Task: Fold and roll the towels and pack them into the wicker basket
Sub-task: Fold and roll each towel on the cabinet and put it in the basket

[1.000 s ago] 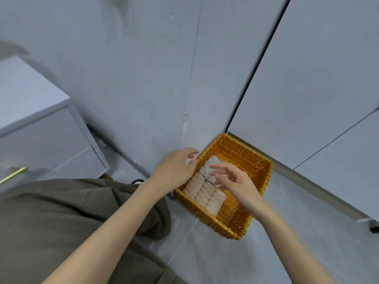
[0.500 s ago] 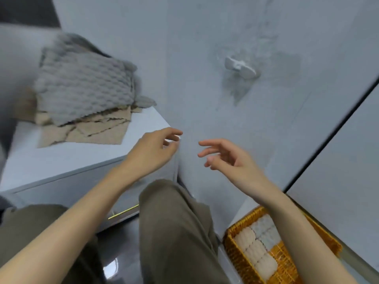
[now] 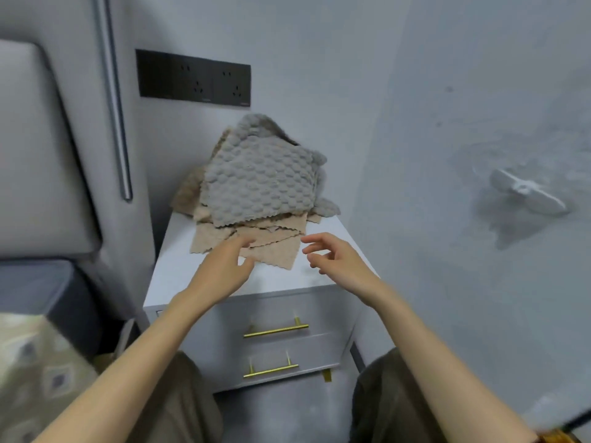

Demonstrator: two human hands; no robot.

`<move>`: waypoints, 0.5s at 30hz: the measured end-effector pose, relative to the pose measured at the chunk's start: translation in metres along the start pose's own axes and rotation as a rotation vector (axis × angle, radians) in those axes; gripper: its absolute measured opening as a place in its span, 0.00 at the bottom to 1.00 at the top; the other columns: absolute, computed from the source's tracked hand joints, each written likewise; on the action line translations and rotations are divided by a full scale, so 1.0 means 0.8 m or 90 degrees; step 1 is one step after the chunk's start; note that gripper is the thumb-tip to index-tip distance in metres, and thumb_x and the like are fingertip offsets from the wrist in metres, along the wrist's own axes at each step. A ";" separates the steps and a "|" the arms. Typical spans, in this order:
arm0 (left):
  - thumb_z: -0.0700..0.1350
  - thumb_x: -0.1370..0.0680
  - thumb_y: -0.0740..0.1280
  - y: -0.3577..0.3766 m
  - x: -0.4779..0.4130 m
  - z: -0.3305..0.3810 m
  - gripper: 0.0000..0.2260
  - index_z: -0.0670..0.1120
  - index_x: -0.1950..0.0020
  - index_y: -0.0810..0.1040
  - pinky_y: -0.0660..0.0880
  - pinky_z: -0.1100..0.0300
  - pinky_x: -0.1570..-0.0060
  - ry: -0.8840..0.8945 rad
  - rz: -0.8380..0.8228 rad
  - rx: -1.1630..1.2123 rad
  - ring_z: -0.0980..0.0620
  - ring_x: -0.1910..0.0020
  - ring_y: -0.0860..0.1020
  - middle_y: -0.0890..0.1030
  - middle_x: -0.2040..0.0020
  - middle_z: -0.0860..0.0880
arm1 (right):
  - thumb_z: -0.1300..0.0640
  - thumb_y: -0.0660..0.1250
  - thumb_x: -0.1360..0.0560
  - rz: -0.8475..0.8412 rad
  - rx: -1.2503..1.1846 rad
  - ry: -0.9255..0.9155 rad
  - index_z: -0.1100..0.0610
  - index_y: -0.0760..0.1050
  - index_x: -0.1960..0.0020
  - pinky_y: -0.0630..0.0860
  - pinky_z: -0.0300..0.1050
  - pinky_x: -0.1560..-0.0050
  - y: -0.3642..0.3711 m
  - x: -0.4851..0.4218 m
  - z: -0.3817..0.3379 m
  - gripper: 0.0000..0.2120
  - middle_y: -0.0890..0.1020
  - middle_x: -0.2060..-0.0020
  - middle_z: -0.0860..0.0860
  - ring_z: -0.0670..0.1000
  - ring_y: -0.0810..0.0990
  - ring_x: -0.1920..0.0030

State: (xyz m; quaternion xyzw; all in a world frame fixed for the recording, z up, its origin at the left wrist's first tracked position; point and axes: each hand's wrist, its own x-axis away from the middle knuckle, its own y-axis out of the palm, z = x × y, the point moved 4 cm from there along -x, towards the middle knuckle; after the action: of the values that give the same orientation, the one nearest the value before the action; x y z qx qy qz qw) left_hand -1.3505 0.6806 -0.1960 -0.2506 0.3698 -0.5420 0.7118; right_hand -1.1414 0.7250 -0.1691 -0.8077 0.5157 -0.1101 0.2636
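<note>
The towels lie in a loose pile on the white surface (image 3: pixel 174 273) of a small drawer unit that stands against the wall. A grey towel (image 3: pixel 259 183) with a bumpy weave sits on top, humped and half leaning on the wall. Several thin beige towels (image 3: pixel 271 251) are spread flat beneath it, their zigzag edges fanned toward the person.

The left hand (image 3: pixel 224 270) reaches over the near edge of the lowest beige towel, fingers straight and thumb apart. It holds nothing, and I cannot tell whether the fingertips touch the cloth. The right hand (image 3: pixel 335 260) hovers just beside the towel's near corner, fingers loosely spread, also with nothing in it. I cannot make out the wicker basket from here.

These towels look light, soft and limp — they will sag and drag on their neighbours instead of lifting as a sheet. Pulling a beige one from below would likely tip the grey one. The safer hold seems to be the grey towel's two near corners, one per hand, lifted clear and then laid flat for folding.
</note>
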 end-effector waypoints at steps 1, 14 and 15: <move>0.44 0.21 0.62 0.003 -0.007 -0.007 0.19 0.48 0.30 0.69 0.65 0.62 0.40 -0.004 0.011 0.001 0.51 0.35 0.71 0.74 0.33 0.49 | 0.57 0.63 0.23 0.002 0.006 0.005 0.45 0.75 0.41 0.77 0.47 0.46 0.006 -0.013 0.006 0.13 0.79 0.47 0.43 0.50 0.80 0.51; 0.42 0.23 0.65 0.033 -0.120 -0.080 0.28 0.48 0.25 0.59 0.59 0.48 0.31 -0.119 0.158 -0.081 0.41 0.26 0.53 0.56 0.25 0.40 | 0.60 0.63 0.23 0.026 0.037 0.055 0.50 0.75 0.39 0.69 0.25 0.57 0.042 -0.116 0.084 0.13 0.78 0.45 0.45 0.39 0.76 0.57; 0.43 0.23 0.66 0.035 -0.127 -0.084 0.28 0.49 0.25 0.59 0.60 0.48 0.31 -0.125 0.164 -0.091 0.40 0.26 0.53 0.55 0.26 0.39 | 0.60 0.63 0.23 0.031 0.038 0.055 0.50 0.75 0.40 0.69 0.26 0.56 0.043 -0.121 0.086 0.13 0.78 0.46 0.45 0.39 0.76 0.58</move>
State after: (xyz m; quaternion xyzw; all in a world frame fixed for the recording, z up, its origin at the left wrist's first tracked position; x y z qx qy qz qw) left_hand -1.4021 0.7887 -0.2316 -0.3031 0.3652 -0.3916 0.7883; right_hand -1.1797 0.8214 -0.2364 -0.7811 0.5425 -0.1543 0.2677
